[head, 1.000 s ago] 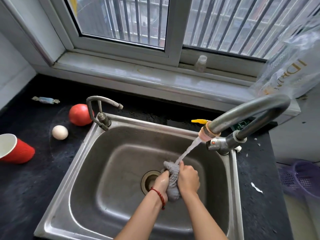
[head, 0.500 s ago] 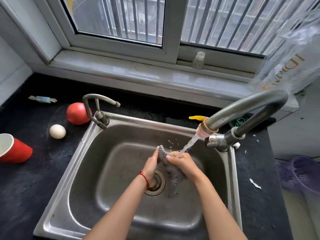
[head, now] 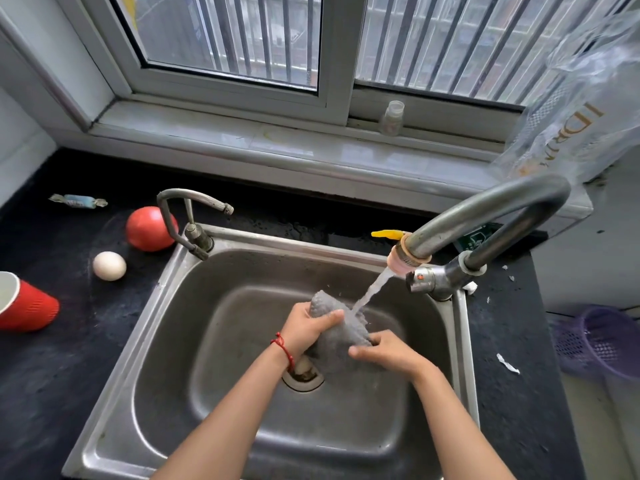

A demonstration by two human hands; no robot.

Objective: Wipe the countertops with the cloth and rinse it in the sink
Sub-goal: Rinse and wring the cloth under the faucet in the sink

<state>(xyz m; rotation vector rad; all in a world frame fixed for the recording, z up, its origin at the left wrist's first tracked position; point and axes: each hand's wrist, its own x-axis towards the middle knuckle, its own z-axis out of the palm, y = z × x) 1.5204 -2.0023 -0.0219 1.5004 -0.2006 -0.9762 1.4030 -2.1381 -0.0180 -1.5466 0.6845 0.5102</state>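
A grey textured cloth (head: pixel 337 332) is held over the middle of the steel sink (head: pixel 166 341), above the drain (head: pixel 304 375). My left hand (head: pixel 306 329), with a red string on its wrist, grips the cloth's upper left part. My right hand (head: pixel 384 351) holds its lower right end. Water runs from the big curved faucet (head: pixel 485 216) at the sink's right rim onto the top of the cloth. The dark countertop (head: pixel 52 375) surrounds the sink.
Left of the sink lie a red ball (head: pixel 149 228), a white egg (head: pixel 109 266), a tipped red cup (head: pixel 24 306) and a wrapped candy (head: pixel 79 201). A small second tap (head: pixel 188 216) stands at the back left corner. A purple basket (head: pixel 602 341) and plastic bag (head: pixel 581 109) are right.
The hands rose from the drain toward the stream and then spread apart along the cloth. The cloth, bunched between them before, now stretches from the left hand to the right.
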